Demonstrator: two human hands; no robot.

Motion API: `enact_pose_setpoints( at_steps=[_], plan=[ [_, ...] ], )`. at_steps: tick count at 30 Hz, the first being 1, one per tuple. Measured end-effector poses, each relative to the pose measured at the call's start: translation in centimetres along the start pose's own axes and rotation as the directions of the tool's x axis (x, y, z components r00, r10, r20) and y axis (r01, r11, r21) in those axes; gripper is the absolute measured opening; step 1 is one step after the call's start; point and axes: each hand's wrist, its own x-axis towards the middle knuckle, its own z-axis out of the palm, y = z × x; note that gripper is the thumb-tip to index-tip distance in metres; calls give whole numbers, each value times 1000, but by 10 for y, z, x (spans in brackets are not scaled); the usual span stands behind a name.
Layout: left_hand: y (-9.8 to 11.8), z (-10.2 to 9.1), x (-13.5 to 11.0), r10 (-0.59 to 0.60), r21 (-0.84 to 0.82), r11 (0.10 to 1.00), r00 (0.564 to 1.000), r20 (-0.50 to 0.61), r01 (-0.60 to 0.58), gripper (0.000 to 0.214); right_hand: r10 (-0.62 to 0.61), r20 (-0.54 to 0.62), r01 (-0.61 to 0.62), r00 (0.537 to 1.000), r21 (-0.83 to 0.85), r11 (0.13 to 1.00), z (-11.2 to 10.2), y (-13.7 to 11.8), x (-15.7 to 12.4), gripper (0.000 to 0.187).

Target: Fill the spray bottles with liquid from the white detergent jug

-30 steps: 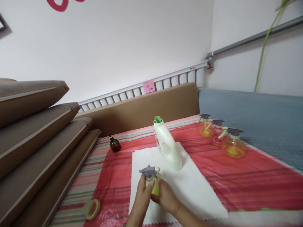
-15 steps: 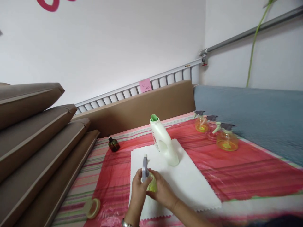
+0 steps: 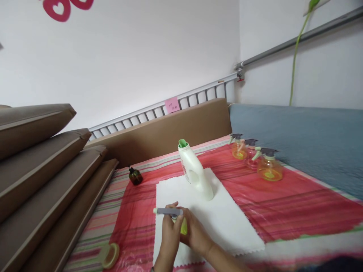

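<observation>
The grey trigger head (image 3: 168, 211) of the spray bottle (image 3: 184, 227) has turned. Half a second ago it stood edge-on; it now lies level, with its pale nozzle pointing left. Both hands have stayed closed on the bottle, low over the near end of the cloth (image 3: 227, 215). The left hand (image 3: 169, 237) grips at the neck and the right hand (image 3: 196, 235) wraps the yellow-green translucent body.

Smooth brown padded cushions (image 3: 42, 170) step up in a stack on the left. A blue woven cover (image 3: 297, 128) lies on the right. Glossy, crinkled red film (image 3: 283, 204) covers striped fabric. The cloth is a white rectangle with scalloped edges. On its far end stands a white plastic jug (image 3: 196, 176) with a cut-through handle and a green spout. Three round, clear orange sprayers (image 3: 268, 170) with grey heads sit close together on the film. Near the cushions are a small squat dark-brown bottle (image 3: 135, 176) and a pale tape roll (image 3: 109, 255).
</observation>
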Motion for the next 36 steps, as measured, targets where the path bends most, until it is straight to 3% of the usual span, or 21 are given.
enact_pose_setpoints(
  at_steps=[5,9,12,15,18,21,24,26,29,33,36],
  plan=[
    [6,-2,-1,-73,-19,997,997,27,74,43,44,-2,-44,999,-15,999,2,7,-1,65],
    [24,-10,1,-18,-5,1000,997,-70,17,34,82,7,-81,997,-41,996,4,16,-1,72],
    [45,-19,5,-21,-186,983,990,-142,-6,28,114,15,-113,993,-48,992,3,19,-2,76],
    [64,-36,13,-62,-446,894,975,-213,-41,22,154,13,-153,988,-52,987,2,18,-4,74],
    [75,-61,21,-83,-588,800,946,-313,-124,21,182,6,-181,983,-56,982,2,15,-5,73],
    [73,-86,27,-157,-637,750,888,-433,-178,21,186,2,-185,983,-64,981,3,14,-5,71],
    [57,-98,28,-175,-557,817,856,-487,-150,23,184,8,-183,983,-68,981,3,13,-4,71],
    [42,-90,24,-213,-443,896,886,-413,9,21,188,10,-187,982,-69,980,3,13,-3,71],
    [18,-59,14,-358,-302,911,901,-244,280,26,195,4,-194,981,-70,978,4,13,-2,71],
    [-8,-19,-4,-348,-280,904,937,-41,324,35,198,-14,-199,980,-76,977,4,12,-4,68],
    [-22,-7,-11,-329,-266,907,944,31,326,37,192,-19,-193,981,-89,977,5,11,-6,66]
  ],
)
